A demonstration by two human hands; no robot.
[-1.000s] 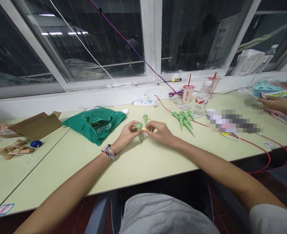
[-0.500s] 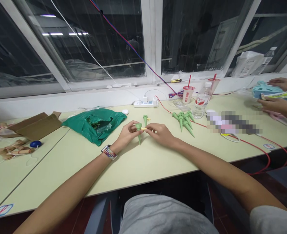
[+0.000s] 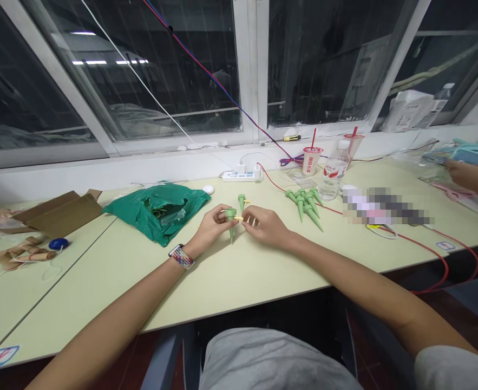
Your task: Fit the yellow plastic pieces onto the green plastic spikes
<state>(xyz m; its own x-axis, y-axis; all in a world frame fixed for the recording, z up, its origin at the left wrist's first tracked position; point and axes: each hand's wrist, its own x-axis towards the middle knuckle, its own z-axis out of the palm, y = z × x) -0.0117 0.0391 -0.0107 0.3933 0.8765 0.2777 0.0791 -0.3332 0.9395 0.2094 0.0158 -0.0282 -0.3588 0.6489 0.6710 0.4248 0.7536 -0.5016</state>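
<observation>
My left hand (image 3: 209, 232) is closed round the top of a green plant watering spike (image 3: 231, 213), its point hanging down just above the table. A small yellow valve (image 3: 239, 219) juts from the spike's side towards the right. On the valve's outer end the thumb and fingertips of my right hand (image 3: 268, 226) are pinched. Just behind my hands is a second green spike (image 3: 241, 199) with a yellow valve on its side. A pile of several green spikes (image 3: 301, 203) lies farther right; no yellow valves show on those.
A torn green plastic bag (image 3: 161, 203) lies left, near a cardboard box (image 3: 64, 212) and wooden toys (image 3: 23, 253). At the back are a power strip (image 3: 242, 176), a paper cup (image 3: 310, 161) and a water bottle (image 3: 333, 176). Another person's hand (image 3: 472, 179) is far right beside a blue item.
My hands keep nearly the same hold on the spike and valve. At far right the other person's hands and the blue item have shifted right, partly out of view.
</observation>
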